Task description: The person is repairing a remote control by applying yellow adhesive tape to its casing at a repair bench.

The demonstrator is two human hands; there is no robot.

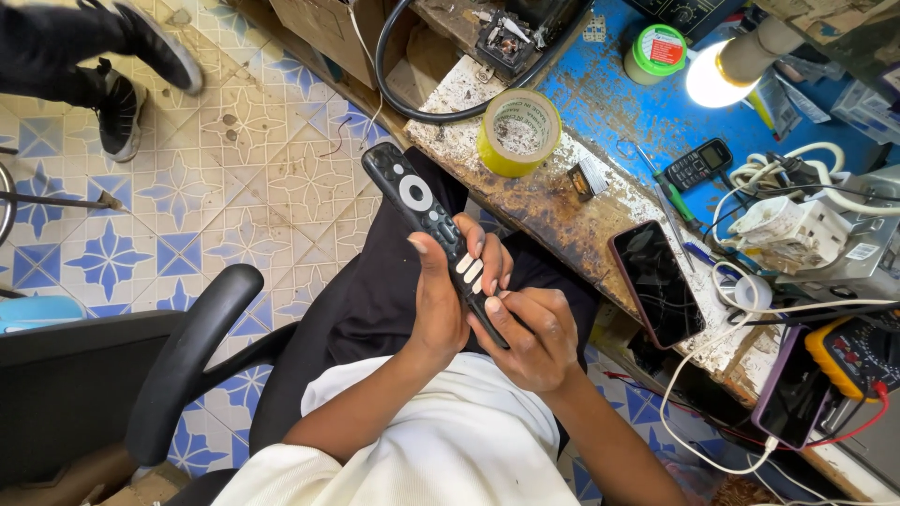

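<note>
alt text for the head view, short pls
A seated person holds a black remote control in the left hand, while the right hand works at its lower end. To the right, a worn blue workbench carries a roll of yellow tape, a dark smartphone and a lit lamp.

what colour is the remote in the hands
Black, with a white ring pad near the top and white buttons lower down: the remote, gripped by both hands, shows clearly in the head view.
</note>
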